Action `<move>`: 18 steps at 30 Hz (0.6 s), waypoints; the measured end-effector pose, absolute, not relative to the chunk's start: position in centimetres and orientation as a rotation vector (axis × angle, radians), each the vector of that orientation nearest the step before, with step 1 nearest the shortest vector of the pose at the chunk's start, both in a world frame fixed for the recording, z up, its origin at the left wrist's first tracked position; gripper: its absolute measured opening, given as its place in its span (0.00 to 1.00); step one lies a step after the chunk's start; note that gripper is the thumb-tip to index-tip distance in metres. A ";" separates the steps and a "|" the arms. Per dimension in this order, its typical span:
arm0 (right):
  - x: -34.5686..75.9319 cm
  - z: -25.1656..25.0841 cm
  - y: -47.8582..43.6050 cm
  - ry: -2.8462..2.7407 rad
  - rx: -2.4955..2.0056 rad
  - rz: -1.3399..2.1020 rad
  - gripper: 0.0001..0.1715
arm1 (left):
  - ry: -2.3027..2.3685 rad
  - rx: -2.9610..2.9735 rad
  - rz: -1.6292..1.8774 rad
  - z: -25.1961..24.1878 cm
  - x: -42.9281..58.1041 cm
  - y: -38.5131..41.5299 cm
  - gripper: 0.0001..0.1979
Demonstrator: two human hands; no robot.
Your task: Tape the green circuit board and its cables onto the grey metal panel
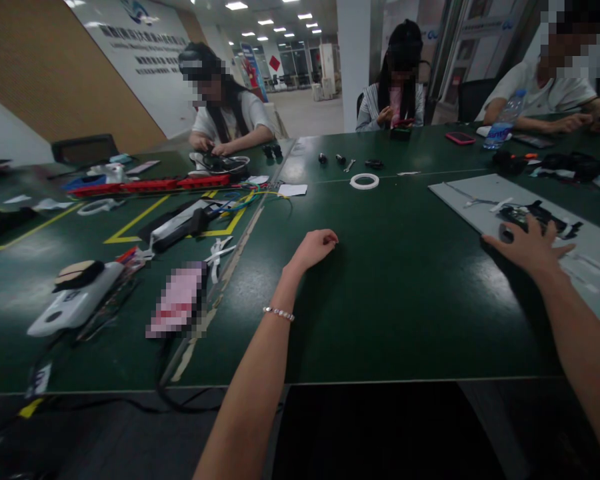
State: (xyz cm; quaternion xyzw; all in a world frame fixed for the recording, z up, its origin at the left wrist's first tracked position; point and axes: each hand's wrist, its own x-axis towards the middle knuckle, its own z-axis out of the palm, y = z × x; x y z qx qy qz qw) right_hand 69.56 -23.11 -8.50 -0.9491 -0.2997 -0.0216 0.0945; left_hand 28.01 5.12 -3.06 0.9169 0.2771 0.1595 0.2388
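Right hand (535, 248) is nearer, fingers spread, thumb apart; black, elongated electronic assembly (545, 211) lies just beyond and partly behind those fingertips (contact: cannot tell), long axis crosswise to them, left end farther off, on pale grey flat board (480, 217). Left hand (316, 248) well to their left, fingers loosely curled; whether pinching anything, cannot tell

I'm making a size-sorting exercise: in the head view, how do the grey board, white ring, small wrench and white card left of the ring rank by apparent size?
1. Grey board
2. White ring and white card: too alike to rank
3. Small wrench
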 end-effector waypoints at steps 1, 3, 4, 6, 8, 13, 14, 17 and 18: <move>69.4 -8.5 -23.1 -0.877 -2.799 -0.080 0.49 | 0.757 2.511 0.438 -3.1 28.0 5.1 0.10; 69.1 -8.5 -23.0 -0.851 -2.782 -0.093 0.50 | 0.750 2.513 0.439 -3.1 28.0 5.1 0.10; 69.0 -8.5 -23.0 -0.841 -2.777 -0.097 0.51 | 0.743 2.515 0.441 -3.1 28.0 5.1 0.10; 68.8 -8.4 -23.0 -0.837 -2.760 -0.123 0.52 | 0.726 2.520 0.447 -3.2 28.0 5.2 0.10; 68.7 -8.4 -22.9 -0.825 -2.741 -0.161 0.54 | 0.719 2.523 0.454 -3.1 28.1 5.2 0.10; 68.4 -8.3 -22.5 -0.767 -2.714 -0.185 0.56 | 0.736 2.510 0.431 -2.8 28.1 5.0 0.10; 68.4 -8.3 -22.5 -0.761 -2.710 -0.174 0.56 | 0.738 2.509 0.427 -2.8 28.1 5.0 0.10; 68.3 -8.2 -22.3 -0.741 -2.713 -0.150 0.55 | 0.736 2.527 0.435 -2.8 28.0 5.0 0.10; 68.3 -8.1 -22.3 -0.737 -2.716 -0.143 0.55 | 0.734 2.539 0.444 -2.9 28.0 5.0 0.10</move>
